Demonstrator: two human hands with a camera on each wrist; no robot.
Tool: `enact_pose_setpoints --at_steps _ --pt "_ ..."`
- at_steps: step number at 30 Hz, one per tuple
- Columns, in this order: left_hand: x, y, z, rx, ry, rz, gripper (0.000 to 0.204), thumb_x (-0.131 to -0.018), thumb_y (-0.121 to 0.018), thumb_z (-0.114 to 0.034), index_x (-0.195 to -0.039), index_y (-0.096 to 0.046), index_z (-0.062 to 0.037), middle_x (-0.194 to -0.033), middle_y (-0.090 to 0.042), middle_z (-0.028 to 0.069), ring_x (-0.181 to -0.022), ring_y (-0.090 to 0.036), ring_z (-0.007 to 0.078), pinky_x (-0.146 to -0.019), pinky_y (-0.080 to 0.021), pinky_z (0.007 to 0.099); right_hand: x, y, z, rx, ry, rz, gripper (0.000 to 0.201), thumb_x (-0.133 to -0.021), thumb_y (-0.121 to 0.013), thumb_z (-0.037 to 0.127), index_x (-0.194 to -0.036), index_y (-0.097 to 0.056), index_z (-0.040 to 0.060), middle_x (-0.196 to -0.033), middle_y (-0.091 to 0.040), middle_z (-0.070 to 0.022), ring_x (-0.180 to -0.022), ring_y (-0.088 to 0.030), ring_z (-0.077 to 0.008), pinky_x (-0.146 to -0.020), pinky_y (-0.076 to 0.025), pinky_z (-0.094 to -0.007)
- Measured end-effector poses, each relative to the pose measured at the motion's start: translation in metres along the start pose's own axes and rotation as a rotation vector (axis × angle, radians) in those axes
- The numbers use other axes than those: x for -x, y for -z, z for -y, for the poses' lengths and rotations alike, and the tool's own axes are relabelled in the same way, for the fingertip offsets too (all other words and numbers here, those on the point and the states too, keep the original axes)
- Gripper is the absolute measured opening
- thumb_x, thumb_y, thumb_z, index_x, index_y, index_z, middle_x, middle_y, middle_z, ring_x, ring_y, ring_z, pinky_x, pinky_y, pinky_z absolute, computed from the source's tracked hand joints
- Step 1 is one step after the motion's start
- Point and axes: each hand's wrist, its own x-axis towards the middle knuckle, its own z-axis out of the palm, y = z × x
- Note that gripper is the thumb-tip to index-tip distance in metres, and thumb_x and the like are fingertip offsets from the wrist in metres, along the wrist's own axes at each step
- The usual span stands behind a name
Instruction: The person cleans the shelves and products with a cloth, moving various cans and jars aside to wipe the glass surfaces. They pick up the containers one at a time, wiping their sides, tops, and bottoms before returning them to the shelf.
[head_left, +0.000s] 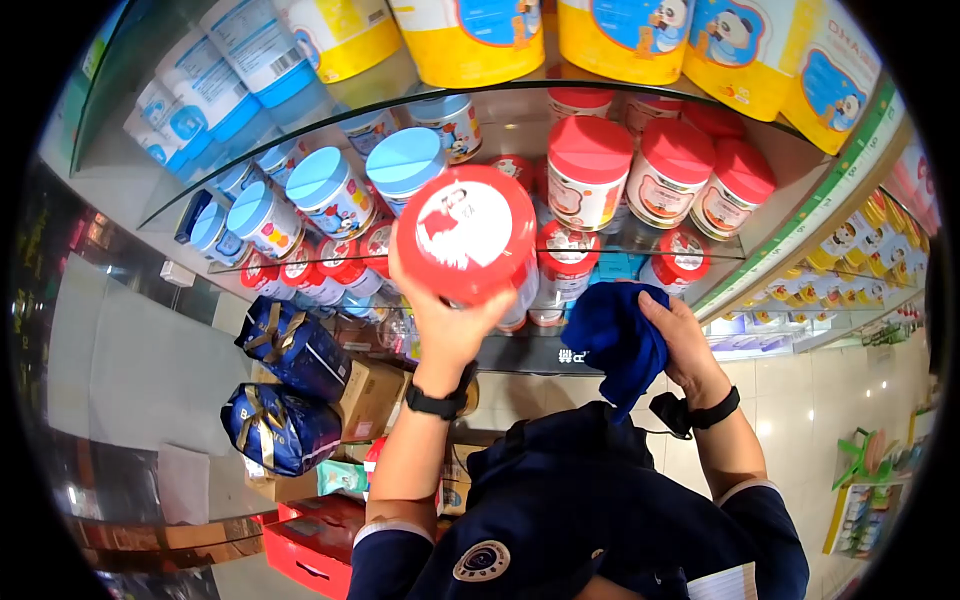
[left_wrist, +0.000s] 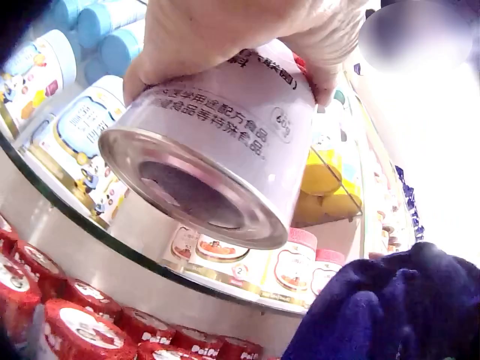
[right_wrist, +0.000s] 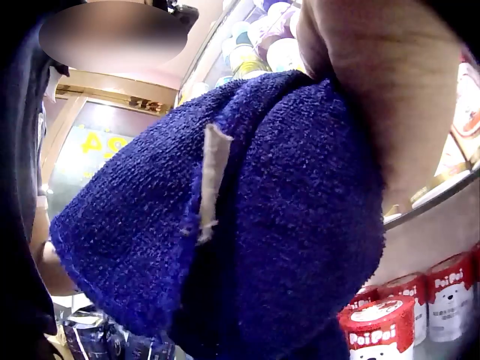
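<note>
A can with a red lid point(head_left: 466, 236) is held up in front of the shelves by the left hand point(head_left: 448, 325), whose fingers curl round its side. In the left wrist view the can point(left_wrist: 217, 142) is tilted, its metal base showing, with the left hand point(left_wrist: 240, 37) gripping it from above. The right hand point(head_left: 684, 345) grips a bunched blue cloth point(head_left: 618, 340), apart from the can. In the right wrist view the cloth point(right_wrist: 292, 187) hangs in folds with a pale tag, and the right hand point(right_wrist: 390, 82) holds its upper part.
Glass shelves hold blue-lidded cans point(head_left: 320, 180), red-lidded cans point(head_left: 590, 165) and yellow tubs point(head_left: 470, 45). The glass shelf edge point(left_wrist: 135, 255) curves below the can. Dark blue bags point(head_left: 280, 428), cardboard boxes point(head_left: 370, 400) and a red box point(head_left: 310, 545) stand low at the left.
</note>
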Motion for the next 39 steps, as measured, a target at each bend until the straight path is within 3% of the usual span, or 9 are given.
enact_pose_setpoints --at_steps 12,24,25,28,30,32,35,36,39 --pt "-0.05 -0.077 0.046 -0.056 0.044 -0.183 0.117 -0.062 -0.091 -0.024 -0.146 -0.013 0.0001 -0.144 -0.03 0.0224 -0.134 -0.034 0.032 -0.113 -0.028 0.0437 0.039 0.029 -0.006 -0.109 0.029 -0.08 0.043 -0.096 -0.059 0.024 -0.129 -0.053 -0.003 -0.116 -0.065 -0.0132 -0.099 -0.066 -0.0193 -0.088 -0.054 -0.0311" --pt "-0.057 -0.093 0.056 -0.271 0.016 -0.201 0.119 -0.062 -0.091 -0.027 -0.147 -0.013 0.0029 -0.144 -0.025 0.0267 -0.135 -0.028 0.0389 -0.113 -0.024 0.0502 0.04 0.043 -0.012 -0.142 -0.004 -0.116 0.042 -0.097 -0.058 0.022 -0.129 -0.053 -0.0031 -0.116 -0.064 -0.0137 -0.099 -0.066 -0.0197 -0.089 -0.053 -0.0303" --pt "-0.054 -0.094 0.047 -0.409 0.024 -0.225 0.113 -0.065 -0.088 -0.022 -0.147 -0.014 0.0012 -0.141 -0.028 0.0241 -0.132 -0.031 0.0392 -0.111 -0.026 0.0499 0.04 0.044 -0.012 -0.147 -0.007 -0.12 0.042 -0.097 -0.058 0.023 -0.129 -0.053 -0.003 -0.116 -0.064 -0.0137 -0.099 -0.066 -0.0198 -0.088 -0.053 -0.0302" --pt "-0.015 -0.088 0.033 -0.146 -0.037 -0.282 0.1 -0.069 -0.084 -0.018 -0.144 -0.021 -0.0001 -0.136 -0.033 0.0207 -0.126 -0.035 0.0381 -0.109 -0.03 0.047 0.037 0.051 -0.013 -0.147 -0.025 -0.132 0.041 -0.097 -0.058 0.023 -0.128 -0.054 -0.003 -0.115 -0.065 -0.0134 -0.098 -0.066 -0.0196 -0.088 -0.053 -0.0299" --pt "0.044 -0.078 0.055 -0.231 -0.088 -0.148 0.082 -0.073 -0.08 -0.015 -0.138 -0.034 -0.001 -0.132 -0.036 0.0177 -0.123 -0.038 0.0338 -0.105 -0.034 0.0441 0.036 0.059 -0.016 -0.141 -0.041 -0.145 0.041 -0.097 -0.058 0.024 -0.127 -0.055 -0.0032 -0.114 -0.065 -0.0129 -0.097 -0.066 -0.0191 -0.087 -0.053 -0.0295" --pt "0.078 -0.081 0.064 -0.231 0.134 0.095 0.068 -0.076 -0.078 -0.016 -0.132 -0.042 -0.0006 -0.128 -0.039 0.0153 -0.12 -0.041 0.0305 -0.1 -0.04 0.043 0.031 0.063 -0.018 -0.093 -0.065 -0.138 0.041 -0.097 -0.058 0.024 -0.127 -0.055 -0.002 -0.113 -0.066 -0.0122 -0.097 -0.066 -0.0182 -0.086 -0.053 -0.0291" --pt "0.11 -0.1 0.121 -0.142 0.594 0.182 0.063 -0.081 -0.076 -0.019 -0.131 -0.043 0.0006 -0.124 -0.042 0.0143 -0.115 -0.047 0.0285 -0.094 -0.045 0.0384 0.012 0.076 -0.027 0.153 -0.119 -0.135 0.043 -0.096 -0.06 0.025 -0.13 -0.054 0.0 -0.117 -0.064 -0.012 -0.104 -0.063 -0.0189 -0.091 -0.05 -0.0304" --pt "0.113 -0.104 0.133 -0.173 0.566 0.178 0.067 -0.08 -0.076 -0.02 -0.133 -0.041 0.0026 -0.129 -0.041 0.017 -0.119 -0.046 0.0321 -0.099 -0.042 0.0397 -0.002 0.082 -0.033 0.266 -0.136 -0.131 0.044 -0.095 -0.061 0.024 -0.131 -0.053 0.0007 -0.12 -0.063 -0.0122 -0.107 -0.062 -0.0195 -0.094 -0.048 -0.0312" --pt "0.111 -0.116 0.155 -0.253 0.434 0.283 0.087 -0.073 -0.08 -0.022 -0.139 -0.031 0.0067 -0.135 -0.038 0.0242 -0.126 -0.041 0.0388 -0.107 -0.034 0.0425 -0.056 0.091 -0.057 0.902 0.231 -0.167 0.06 -0.088 -0.065 0.019 -0.142 -0.042 0.0066 -0.12 -0.062 -0.0151 -0.11 -0.06 -0.0211 -0.096 -0.045 -0.0311"
